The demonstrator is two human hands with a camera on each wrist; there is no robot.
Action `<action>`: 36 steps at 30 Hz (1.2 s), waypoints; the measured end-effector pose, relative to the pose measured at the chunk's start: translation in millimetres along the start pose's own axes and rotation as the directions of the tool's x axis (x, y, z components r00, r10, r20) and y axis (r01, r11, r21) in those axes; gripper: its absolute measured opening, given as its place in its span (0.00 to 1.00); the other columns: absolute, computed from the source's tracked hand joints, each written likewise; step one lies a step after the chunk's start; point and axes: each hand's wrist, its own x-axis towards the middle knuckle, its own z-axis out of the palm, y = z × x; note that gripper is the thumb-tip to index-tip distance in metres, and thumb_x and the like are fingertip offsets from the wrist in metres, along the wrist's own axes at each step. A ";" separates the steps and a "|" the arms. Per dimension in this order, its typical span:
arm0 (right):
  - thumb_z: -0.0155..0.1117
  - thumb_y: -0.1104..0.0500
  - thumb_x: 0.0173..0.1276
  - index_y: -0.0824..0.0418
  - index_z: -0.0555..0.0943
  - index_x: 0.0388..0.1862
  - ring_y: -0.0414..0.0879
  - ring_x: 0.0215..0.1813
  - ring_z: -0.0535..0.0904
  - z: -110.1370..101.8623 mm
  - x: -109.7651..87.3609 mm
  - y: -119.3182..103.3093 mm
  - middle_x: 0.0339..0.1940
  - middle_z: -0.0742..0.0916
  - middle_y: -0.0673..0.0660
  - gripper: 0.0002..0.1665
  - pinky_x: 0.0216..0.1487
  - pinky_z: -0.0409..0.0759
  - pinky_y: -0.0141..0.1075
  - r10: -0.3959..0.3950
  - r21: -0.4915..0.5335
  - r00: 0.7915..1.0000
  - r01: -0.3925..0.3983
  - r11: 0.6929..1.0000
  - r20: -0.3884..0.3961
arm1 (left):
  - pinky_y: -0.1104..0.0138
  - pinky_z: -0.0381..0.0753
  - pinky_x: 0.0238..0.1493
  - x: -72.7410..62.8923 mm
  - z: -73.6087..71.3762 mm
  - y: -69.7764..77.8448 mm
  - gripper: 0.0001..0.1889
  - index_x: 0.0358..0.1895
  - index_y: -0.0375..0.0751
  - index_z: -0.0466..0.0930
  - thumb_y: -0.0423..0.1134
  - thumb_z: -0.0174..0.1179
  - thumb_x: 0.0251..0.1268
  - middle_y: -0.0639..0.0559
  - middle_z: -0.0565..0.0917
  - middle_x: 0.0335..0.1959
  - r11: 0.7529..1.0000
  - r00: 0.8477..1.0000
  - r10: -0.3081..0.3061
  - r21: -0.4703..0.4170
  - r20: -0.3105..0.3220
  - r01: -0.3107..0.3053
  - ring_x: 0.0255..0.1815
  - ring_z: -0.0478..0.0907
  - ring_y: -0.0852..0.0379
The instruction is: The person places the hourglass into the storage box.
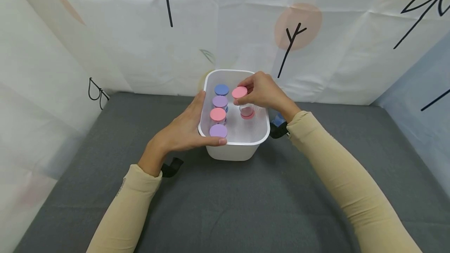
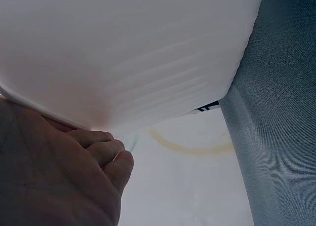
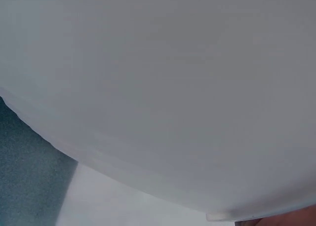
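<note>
A white plastic bin (image 1: 233, 152) stands on the grey cloth. My left hand (image 1: 183, 128) holds its near left corner, thumb along the front rim and fingers along the left wall. In the left wrist view, the fingers (image 2: 106, 152) lie against the bin's underside of the rim. Over the bin's right half, my right hand (image 1: 263, 91) pinches a small pink-lidded jar (image 1: 240, 92) between thumb and fingers. Just below it shows a clear jar with pink at its base (image 1: 247, 111). Along the bin's left side stand a blue-lidded jar (image 1: 221, 89), two purple-lidded jars (image 1: 219, 101) and another pink-lidded jar (image 1: 218, 114).
Behind the bin hangs a white patterned cloth (image 1: 242, 26). A blue object (image 1: 278, 120) shows partly beside the bin's right wall, behind my right wrist. Grey cloth (image 1: 225, 206) covers the table in front. In the right wrist view the bin's wall (image 3: 163, 88) fills most of the frame.
</note>
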 end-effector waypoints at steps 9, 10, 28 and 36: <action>0.83 0.59 0.54 0.64 0.88 0.50 0.49 0.41 0.79 2.3 2.8 -1.3 0.40 0.89 0.57 0.24 0.41 0.76 0.38 0.007 -0.046 1.000 -0.007 0.999 -0.007 | 0.50 0.66 0.69 0.6 0.4 -0.7 0.65 0.81 0.66 0.34 0.66 0.75 0.48 0.54 0.55 0.77 1.000 1.000 0.015 -0.007 -0.003 -0.015 0.73 0.60 0.54; 0.83 0.59 0.54 0.63 0.89 0.50 0.49 0.40 0.79 2.8 3.6 -1.6 0.39 0.89 0.57 0.24 0.41 0.75 0.38 0.007 -0.053 1.000 -0.008 0.999 -0.005 | 0.50 0.66 0.69 0.5 0.4 -1.1 0.65 0.81 0.66 0.34 0.66 0.75 0.48 0.54 0.55 0.77 1.000 1.000 0.013 -0.007 0.000 -0.013 0.73 0.60 0.54; 0.83 0.59 0.53 0.64 0.88 0.36 0.46 0.32 0.70 17.0 15.1 2.5 0.26 0.84 0.53 0.14 0.35 0.64 0.36 -0.106 -0.225 0.994 0.101 0.969 -0.010 | 0.51 0.65 0.70 0.2 2.8 -1.8 0.66 0.81 0.64 0.33 0.66 0.75 0.48 0.55 0.53 0.78 1.000 1.000 0.002 -0.024 0.002 -0.002 0.74 0.59 0.55; 0.84 0.58 0.52 0.66 0.89 0.43 0.48 0.35 0.71 17.6 17.3 -1.2 0.29 0.85 0.57 0.21 0.35 0.66 0.37 -0.074 -0.254 0.997 0.074 0.964 0.009 | 0.52 0.64 0.71 0.3 1.3 -0.1 0.66 0.81 0.65 0.31 0.67 0.74 0.48 0.62 0.51 0.79 1.000 1.000 -0.011 -0.017 0.001 0.011 0.75 0.57 0.56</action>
